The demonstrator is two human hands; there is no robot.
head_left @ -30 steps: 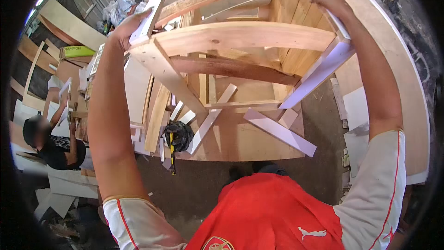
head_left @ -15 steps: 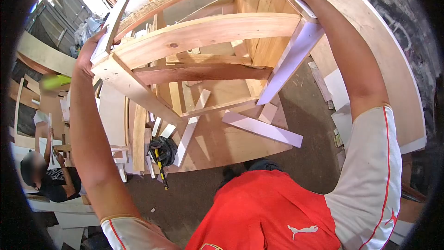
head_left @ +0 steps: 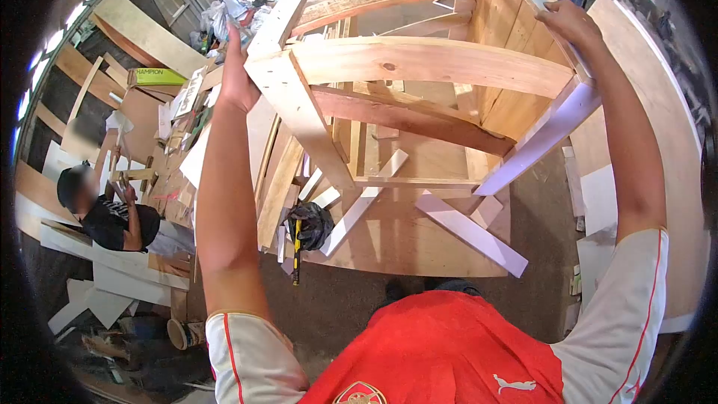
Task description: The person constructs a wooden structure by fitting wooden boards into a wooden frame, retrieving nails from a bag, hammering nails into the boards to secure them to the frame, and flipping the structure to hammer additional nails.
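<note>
A wooden frame with curved cross rails and slatted boards along its right side stands in front of me. My right hand is closed around the top edge of its right side, near the white-faced rail. At the frame's left side is my left hand, its fingers stretched upward and not wrapped round the wood. Whether its palm touches the frame's outer face I cannot tell. Below the frame, a pale wood strip lies on a plywood sheet.
A black plastic bag with a yellow-and-black tool sits at the sheet's left. A co-worker in a black cap handles wood at the far left. Curved panels stand on the right, and wood offcuts lie at lower left.
The view has swung left, so the frame appears farther right and lower. My left hand has opened from the frame's left rail; my right hand keeps its hold.
</note>
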